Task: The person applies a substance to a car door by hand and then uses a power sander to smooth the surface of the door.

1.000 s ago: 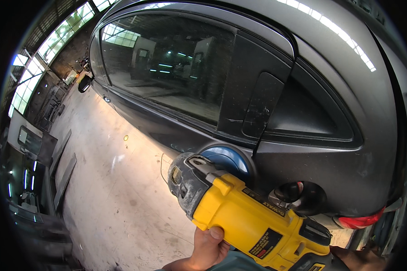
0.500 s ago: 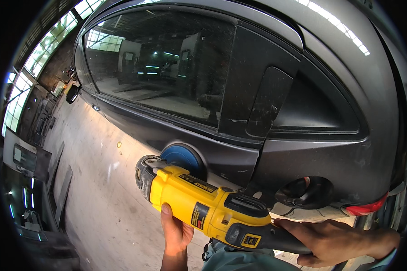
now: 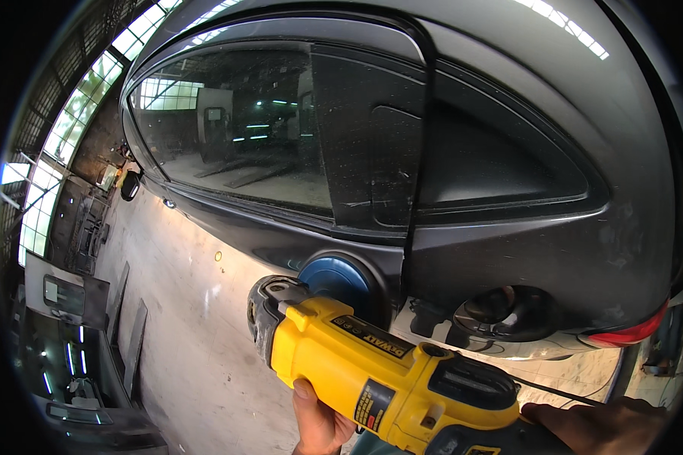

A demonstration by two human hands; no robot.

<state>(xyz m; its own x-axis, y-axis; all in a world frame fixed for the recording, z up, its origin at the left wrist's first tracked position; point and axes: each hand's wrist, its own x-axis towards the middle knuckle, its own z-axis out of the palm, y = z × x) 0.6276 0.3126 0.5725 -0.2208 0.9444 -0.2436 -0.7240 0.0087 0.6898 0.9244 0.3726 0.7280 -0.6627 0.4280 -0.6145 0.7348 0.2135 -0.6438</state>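
Note:
A yellow and black power polisher [image 3: 345,353] lies slantwise across the lower middle, its head toward the left and its handle toward the lower right. Its round blue pad [image 3: 336,279] is against or very close to the dark grey rear door [image 3: 250,236] of a car, below the window; contact cannot be made out. My left hand [image 3: 320,423] supports the yellow body from beneath, thumb showing on the near side. My right hand [image 3: 603,426] is wrapped round the black rear handle, partly cut off by the picture's lower edge.
Beside the door's rear edge is the car's rear side panel [image 3: 501,250], with a round dark opening and a red tail light [image 3: 630,327]. A dark cord [image 3: 558,392] runs by my right hand. Loose vehicle panels [image 3: 67,292] stand at left on the pale floor [image 3: 197,334].
The polisher has moved rightward along the door, its pad now nearer the door's rear edge. My view has shifted too, and both hands keep their hold.

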